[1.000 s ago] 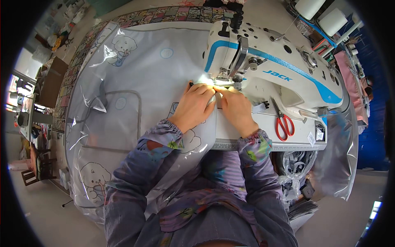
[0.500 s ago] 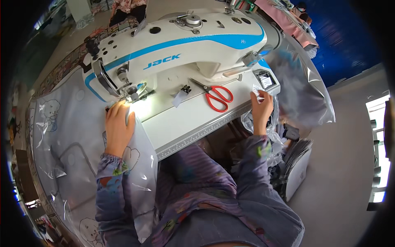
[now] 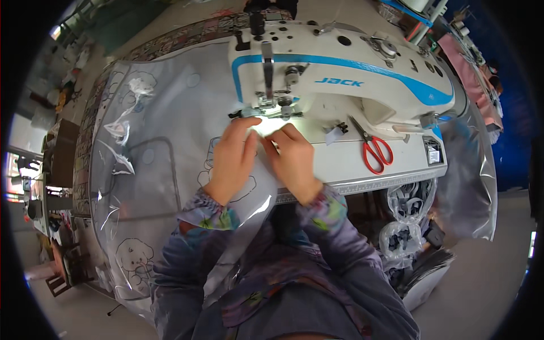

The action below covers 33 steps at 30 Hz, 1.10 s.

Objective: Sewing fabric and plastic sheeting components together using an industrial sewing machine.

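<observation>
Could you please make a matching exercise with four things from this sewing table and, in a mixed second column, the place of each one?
Things:
1. scissors
2. left hand
3. right hand
4. clear plastic sheet

Places:
A. spread over the table, left of the machine
B. on the machine bed, right of both hands
C. flat on the sheet, just left of the needle
D. on the material, just below the needle

Pairs: 1-B, 2-C, 3-D, 4-A

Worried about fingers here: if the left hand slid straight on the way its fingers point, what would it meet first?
Most likely the presser foot and needle of the sewing machine, just beyond the left hand; depth is unclear.
</observation>
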### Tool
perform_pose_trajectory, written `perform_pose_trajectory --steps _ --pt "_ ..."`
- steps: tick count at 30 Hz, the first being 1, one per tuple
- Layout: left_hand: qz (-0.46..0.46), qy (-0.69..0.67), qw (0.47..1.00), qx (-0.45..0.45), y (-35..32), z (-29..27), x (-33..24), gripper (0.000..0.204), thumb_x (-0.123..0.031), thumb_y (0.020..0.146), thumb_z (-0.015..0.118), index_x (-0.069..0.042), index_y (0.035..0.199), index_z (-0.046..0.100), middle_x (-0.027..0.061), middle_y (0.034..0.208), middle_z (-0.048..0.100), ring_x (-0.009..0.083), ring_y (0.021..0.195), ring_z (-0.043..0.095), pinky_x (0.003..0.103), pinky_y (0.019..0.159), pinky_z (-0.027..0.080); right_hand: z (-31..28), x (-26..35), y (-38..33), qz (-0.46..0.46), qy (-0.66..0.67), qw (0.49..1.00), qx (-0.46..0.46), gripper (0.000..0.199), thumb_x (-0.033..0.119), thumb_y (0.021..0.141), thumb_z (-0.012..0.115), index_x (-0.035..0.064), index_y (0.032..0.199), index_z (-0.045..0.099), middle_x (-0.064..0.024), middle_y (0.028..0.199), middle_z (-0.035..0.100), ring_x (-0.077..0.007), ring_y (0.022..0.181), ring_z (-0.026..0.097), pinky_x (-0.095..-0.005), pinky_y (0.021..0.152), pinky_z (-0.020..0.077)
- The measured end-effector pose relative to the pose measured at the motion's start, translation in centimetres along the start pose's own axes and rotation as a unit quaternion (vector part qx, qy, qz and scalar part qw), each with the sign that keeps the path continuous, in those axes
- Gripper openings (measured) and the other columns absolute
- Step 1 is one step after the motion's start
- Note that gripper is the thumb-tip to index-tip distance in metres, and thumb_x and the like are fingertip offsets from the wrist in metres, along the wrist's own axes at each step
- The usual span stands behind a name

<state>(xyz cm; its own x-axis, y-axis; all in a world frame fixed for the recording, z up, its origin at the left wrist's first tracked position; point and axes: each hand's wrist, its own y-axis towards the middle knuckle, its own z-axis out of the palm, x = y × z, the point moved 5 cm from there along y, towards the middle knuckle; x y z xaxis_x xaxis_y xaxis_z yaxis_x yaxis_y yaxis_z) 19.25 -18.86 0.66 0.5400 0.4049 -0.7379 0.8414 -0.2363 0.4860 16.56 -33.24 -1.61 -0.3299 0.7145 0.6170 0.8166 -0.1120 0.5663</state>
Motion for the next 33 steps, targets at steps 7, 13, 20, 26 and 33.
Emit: perform_pose_trajectory --steps 7,13,20,26,33 --pt "0.073 0.124 0.980 0.138 -1.2 1.3 2.7 0.029 -0.018 0.100 0.057 -0.005 0.126 0.060 0.0142 0.123 0.063 0.0379 0.119 0.057 0.046 0.106 0.044 1.1 -0.6 -1.1 -0.020 0.021 0.998 0.051 0.017 0.001 0.082 0.070 0.0018 0.099 0.073 -0.0146 0.092 0.069 -0.0354 0.076 0.068 -0.0400 0.066 0.0552" --pt "0.100 0.183 0.964 0.164 -1.3 1.3 2.5 0.035 -0.023 0.095 0.066 -0.006 0.125 0.061 0.0109 0.129 0.061 0.0354 0.120 0.058 0.047 0.112 0.042 -1.3 -3.0 0.1 0.084 0.069 0.990 0.085 0.021 0.000 0.088 0.067 0.0034 0.109 0.073 -0.0139 0.093 0.069 -0.0341 0.079 0.067 -0.0394 0.071 0.0550" --pt "0.112 0.189 0.962 0.163 -1.3 1.2 2.3 0.045 -0.029 0.088 0.074 -0.005 0.124 0.061 0.0118 0.130 0.061 0.0341 0.123 0.057 0.046 0.111 0.042 1.5 -3.1 2.1 -0.023 -0.109 0.980 0.164 0.028 0.007 0.092 0.061 0.0182 0.114 0.075 -0.0119 0.092 0.066 -0.0332 0.083 0.066 -0.0435 0.072 0.0537" --pt "0.106 0.171 0.967 0.153 -0.5 1.2 2.5 0.047 -0.029 0.084 0.077 -0.004 0.121 0.061 0.0141 0.131 0.060 0.0337 0.126 0.055 0.044 0.110 0.043 2.1 -3.0 2.2 0.005 -0.146 0.973 0.179 0.025 0.013 0.093 0.060 0.0189 0.113 0.075 -0.0120 0.091 0.064 -0.0349 0.081 0.066 -0.0475 0.070 0.0531" --pt "0.116 0.251 0.953 0.122 0.6 2.0 3.1 0.047 -0.028 0.085 0.075 -0.001 0.121 0.061 0.0165 0.130 0.059 0.0357 0.116 0.057 0.044 0.104 0.046 -1.0 -2.7 0.4 0.018 -0.006 0.989 0.145 0.017 0.008 0.092 0.066 0.0099 0.107 0.075 -0.0136 0.089 0.066 -0.0269 0.071 0.068 -0.0385 0.062 0.0527"
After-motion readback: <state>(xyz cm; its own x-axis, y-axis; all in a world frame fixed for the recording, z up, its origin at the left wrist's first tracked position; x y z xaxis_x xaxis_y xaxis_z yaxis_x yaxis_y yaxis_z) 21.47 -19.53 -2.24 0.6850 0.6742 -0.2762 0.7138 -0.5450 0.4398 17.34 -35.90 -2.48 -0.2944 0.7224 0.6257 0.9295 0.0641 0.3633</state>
